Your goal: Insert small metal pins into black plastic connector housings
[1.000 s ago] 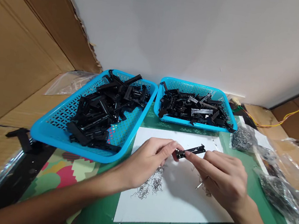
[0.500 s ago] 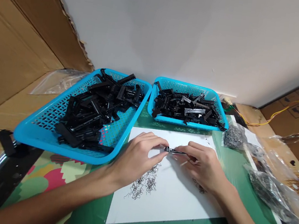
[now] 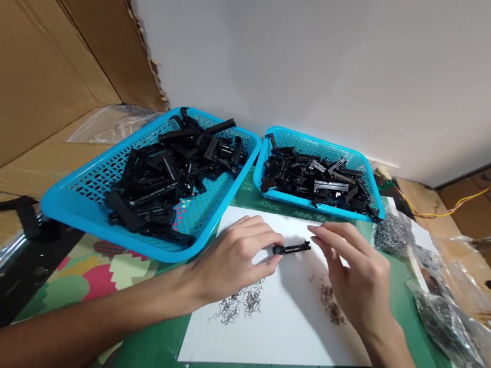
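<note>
Between the thumb and fingers of my left hand (image 3: 242,259) is one end of a slim black plastic part (image 3: 295,249); its other end points right, over the white sheet (image 3: 272,341). My right hand (image 3: 351,273) is just right of that free end, apart from it, thumb and fingers spread with nothing visible in them. Below my left hand lies a pile of small bent silver wire pieces (image 3: 236,306), partly covered by the hand. A smaller pile of brownish wire pieces (image 3: 332,307) sits beside my right hand.
Two blue baskets, a large left one (image 3: 65,208) and a smaller right one (image 3: 315,206), hold many black plastic parts. Clear bags of small metal pieces (image 3: 393,232) lie at the right. A white wall (image 3: 299,52) rises behind; cardboard (image 3: 23,46) stands left. Yellow cable (image 3: 464,204) runs right.
My right hand has let go of the black plastic part and drawn back to the right, its fingers opening. My left hand still holds the part. The whole view has shifted slightly.
</note>
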A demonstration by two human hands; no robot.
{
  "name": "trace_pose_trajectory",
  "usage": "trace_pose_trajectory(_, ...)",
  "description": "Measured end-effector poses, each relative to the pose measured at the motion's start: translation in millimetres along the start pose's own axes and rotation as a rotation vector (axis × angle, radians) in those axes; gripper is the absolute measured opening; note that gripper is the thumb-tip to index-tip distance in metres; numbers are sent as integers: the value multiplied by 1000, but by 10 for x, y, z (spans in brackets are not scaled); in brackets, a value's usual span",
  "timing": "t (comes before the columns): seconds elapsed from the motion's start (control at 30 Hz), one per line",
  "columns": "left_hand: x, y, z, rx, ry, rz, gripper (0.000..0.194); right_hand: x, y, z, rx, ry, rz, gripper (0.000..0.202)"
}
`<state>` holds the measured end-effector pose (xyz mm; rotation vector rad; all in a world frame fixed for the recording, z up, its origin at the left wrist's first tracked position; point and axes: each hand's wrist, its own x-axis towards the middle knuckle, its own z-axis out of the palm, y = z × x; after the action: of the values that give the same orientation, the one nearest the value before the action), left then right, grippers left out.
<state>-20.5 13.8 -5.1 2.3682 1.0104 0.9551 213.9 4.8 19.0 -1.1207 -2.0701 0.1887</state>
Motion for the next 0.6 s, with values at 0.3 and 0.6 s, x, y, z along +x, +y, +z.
trace_pose_trajectory(0.3,-14,-15,18,-11,-13,20,13,54,-189,281,601,129,510,8)
trace_pose_trajectory(0.6,-20,-12,20,-20,-9,53,14,58,-229,306,519,48,416,10)
